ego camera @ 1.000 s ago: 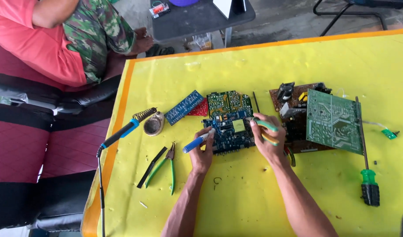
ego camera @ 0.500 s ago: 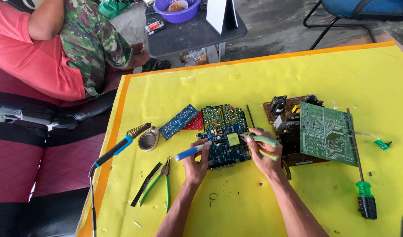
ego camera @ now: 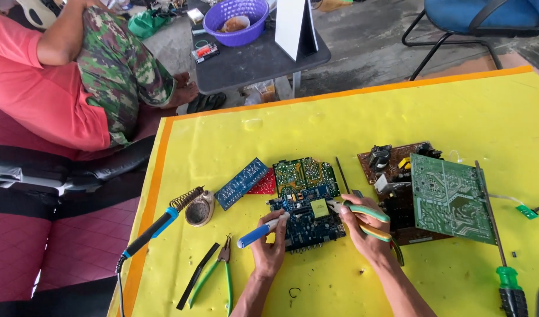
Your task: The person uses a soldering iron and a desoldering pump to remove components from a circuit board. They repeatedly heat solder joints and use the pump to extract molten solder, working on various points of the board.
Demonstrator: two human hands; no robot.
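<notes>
Both hands have shifted little — left hand (ego camera: 268, 249) fingers clamp blue pen-shaped tool (ego camera: 262, 230), right hand (ego camera: 363, 232) fingers clamp green-handled pliers (ego camera: 368, 220), bracing blue circuit board (ego camera: 307, 216) at 12 o'clock.

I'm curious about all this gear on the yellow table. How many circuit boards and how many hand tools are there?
Circuit boards: 6 (dark blue, green, blue strip, red, brown, large green)
Hand tools: 5 (blue-handled tool, green-handled cutters, soldering iron, green pliers, green screwdriver)
Total: 11
</notes>
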